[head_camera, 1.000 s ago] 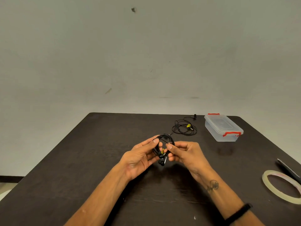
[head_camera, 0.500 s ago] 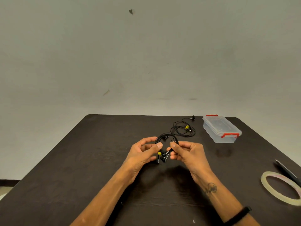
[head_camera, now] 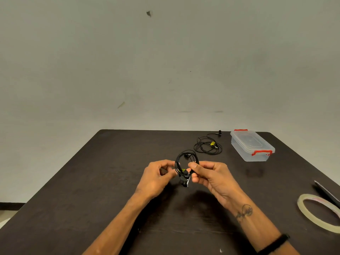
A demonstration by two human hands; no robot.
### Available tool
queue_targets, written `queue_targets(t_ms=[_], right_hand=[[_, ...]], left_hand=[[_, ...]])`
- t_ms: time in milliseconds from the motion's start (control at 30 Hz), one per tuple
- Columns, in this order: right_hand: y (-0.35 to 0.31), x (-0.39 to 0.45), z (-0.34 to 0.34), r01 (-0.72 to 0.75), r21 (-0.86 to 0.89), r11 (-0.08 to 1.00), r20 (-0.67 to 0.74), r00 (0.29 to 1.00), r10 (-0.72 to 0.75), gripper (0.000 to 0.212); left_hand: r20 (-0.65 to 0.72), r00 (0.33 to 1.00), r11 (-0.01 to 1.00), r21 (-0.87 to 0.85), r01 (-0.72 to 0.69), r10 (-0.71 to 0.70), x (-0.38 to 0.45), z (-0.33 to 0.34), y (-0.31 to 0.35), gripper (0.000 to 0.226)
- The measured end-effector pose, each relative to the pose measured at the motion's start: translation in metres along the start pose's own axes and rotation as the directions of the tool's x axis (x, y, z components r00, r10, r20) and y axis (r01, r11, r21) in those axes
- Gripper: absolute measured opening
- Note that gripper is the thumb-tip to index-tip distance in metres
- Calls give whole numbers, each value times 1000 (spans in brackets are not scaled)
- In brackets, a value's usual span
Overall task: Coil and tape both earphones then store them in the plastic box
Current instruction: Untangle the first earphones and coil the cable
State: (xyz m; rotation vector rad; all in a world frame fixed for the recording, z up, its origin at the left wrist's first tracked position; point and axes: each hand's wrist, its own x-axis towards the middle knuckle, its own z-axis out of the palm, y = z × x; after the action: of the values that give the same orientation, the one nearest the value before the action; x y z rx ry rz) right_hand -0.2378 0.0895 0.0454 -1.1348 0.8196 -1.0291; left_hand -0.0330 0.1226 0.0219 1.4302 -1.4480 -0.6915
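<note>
Two earphones [head_camera: 186, 163] [head_camera: 208, 146], one plastic box [head_camera: 252, 145], one tape roll [head_camera: 318, 214].

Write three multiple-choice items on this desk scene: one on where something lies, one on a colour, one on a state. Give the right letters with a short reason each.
1. Where does the loose earphone lie?
A. inside the box
B. on the table, left of the plastic box
C. on the tape roll

2. What colour are the box's latches?
A. red
B. blue
C. white

3. What state is the held earphone in?
A. stretched out straight
B. lying flat on the table
C. coiled in a loop, gripped by both hands

Answers:
1 B: it rests on the dark table beside the box.
2 A: both clips show red against the clear plastic.
3 C: the left hand and right hand pinch the loop above the table.
</note>
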Motion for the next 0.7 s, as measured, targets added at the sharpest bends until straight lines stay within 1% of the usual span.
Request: queue_targets(t_ms=[100,133,167,200,267,333,367,433,600,700], right_hand=[[1,0,0,1,-27,1000,10,1000,-1,20],[1,0,0,10,-45,999,2,1000,-9,19],[2,0,0,22,-71,997,-16,1000,-23,17],[2,0,0,36,-105,994,-38,998,-40,15],[4,0,0,63,-171,983,-81,994,-78,13],[6,2,0,78,-215,974,-111,988,-103,13],[7,3,0,80,-223,971,-118,987,-109,13],[7,3,0,80,-226,971,-118,987,-109,13],[9,2,4,69,-264,962,-85,992,-95,11],[11,3,4,52,-279,959,-93,992,-81,12]], left_hand=[[-19,1000,999,-35,14,-15,-1,0,1,10],[-23,999,995,-94,33,-36,-2,-1,2,10],[-16,998,979,-192,64,-68,-2,0,4,10],[8,994,943,-317,107,-110,-3,0,7,11],[110,975,811,-542,221,-193,-4,0,10,19],[212,947,687,-651,322,-243,-5,0,12,26],[243,936,651,-672,351,-254,-5,0,12,29],[261,927,618,-691,374,-269,-4,0,12,32],[223,934,639,-683,355,-280,-5,-1,15,37],[211,930,595,-720,356,-300,-6,-1,19,24]])
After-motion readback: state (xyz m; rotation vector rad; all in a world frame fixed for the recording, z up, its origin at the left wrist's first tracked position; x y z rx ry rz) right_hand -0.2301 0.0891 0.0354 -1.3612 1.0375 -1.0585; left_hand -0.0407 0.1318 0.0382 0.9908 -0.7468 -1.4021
